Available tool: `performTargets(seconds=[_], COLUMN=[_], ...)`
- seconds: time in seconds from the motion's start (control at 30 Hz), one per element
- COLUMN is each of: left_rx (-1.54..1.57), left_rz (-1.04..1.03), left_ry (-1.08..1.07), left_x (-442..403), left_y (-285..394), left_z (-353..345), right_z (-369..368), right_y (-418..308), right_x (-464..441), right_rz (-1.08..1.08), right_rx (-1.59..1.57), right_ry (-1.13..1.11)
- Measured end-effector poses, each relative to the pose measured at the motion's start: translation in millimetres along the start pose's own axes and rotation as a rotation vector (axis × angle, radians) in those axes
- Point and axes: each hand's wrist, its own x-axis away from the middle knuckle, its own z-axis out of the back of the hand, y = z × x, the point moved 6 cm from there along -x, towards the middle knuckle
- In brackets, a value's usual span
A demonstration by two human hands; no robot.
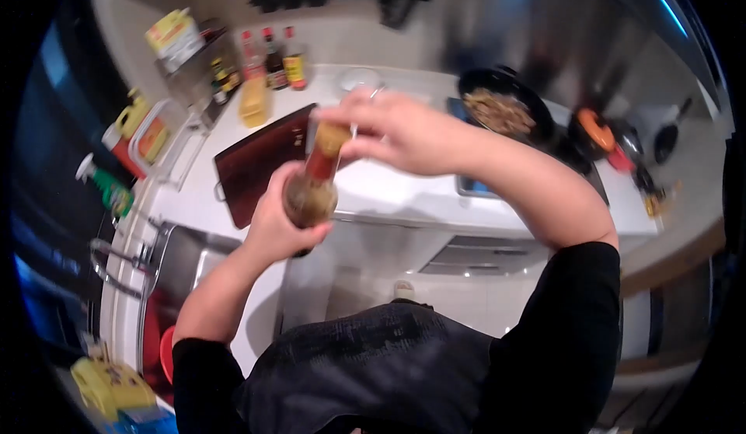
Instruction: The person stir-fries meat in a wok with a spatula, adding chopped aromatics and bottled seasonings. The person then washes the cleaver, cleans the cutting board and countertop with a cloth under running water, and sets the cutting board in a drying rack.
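My left hand [273, 220] is wrapped round the body of a glass bottle [312, 199] with a red neck label and a yellowish top. At the bottle's top is my right hand [388, 132], its fingers closed around the cap end. The bottle is held up in front of me, over the counter's front edge. Behind it lies a dark reddish-brown cutting board [260, 162] on the white counter. What is inside the bottle is too blurred to tell.
A black pan [505, 104] with food stands on the stove at the right, near an orange-lidded pot [595, 129]. Sauce bottles [273, 65] line the back left. The steel sink [190, 263] and faucet [116, 267] are at left, beside a green spray bottle [109, 188].
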Motion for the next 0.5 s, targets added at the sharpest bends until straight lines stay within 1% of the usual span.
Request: performTargets(seconds=[0.03,0.1,0.17,0.2,0.23,0.27,0.33,0.37,0.47,0.5], left_rx=[0.012,0.105,0.15,0.027,0.015,0.002,0.084,0.124,0.216,0.177], left_rz=[-0.06,-0.023,0.022,0.009,-0.008,-0.026,-0.034,-0.038,0.09,0.065], left_ry=[-0.058,-0.193,-0.325,-0.352,-0.38,-0.408,-0.447,-0.46,-0.552,-0.576], left_x=[7.6,20.3,20.9,20.8,19.7,17.0,6.3,0.6,-14.7,-21.4], left_y=[4.1,17.8,13.0,17.3,23.7,30.0,39.6,45.3,59.4,63.9], left_z=[-14.4,-44.5,-81.5,-96.5,-111.3,-126.7,-152.3,-166.6,-211.2,-224.4], right_z=[2.7,8.4,13.7,14.9,12.4,16.0,32.0,43.4,64.8,70.6], right_y=[-10.4,-29.7,-27.0,-27.8,-30.1,-32.5,-36.7,-36.3,-23.3,-17.2], right_x=[17.1,50.4,86.1,100.5,114.2,127.1,149.6,163.3,204.1,216.7], right_rz=[-0.046,-0.114,-0.133,-0.144,-0.191,-0.271,-0.423,-0.444,-0.49,-0.541], right_rx=[0.04,0.11,0.182,0.244,0.269,0.239,0.185,0.162,0.179,0.175], right_ry=[-0.087,-0.245,-0.318,-0.361,-0.433,-0.459,-0.507,-0.465,-0.421,-0.413])
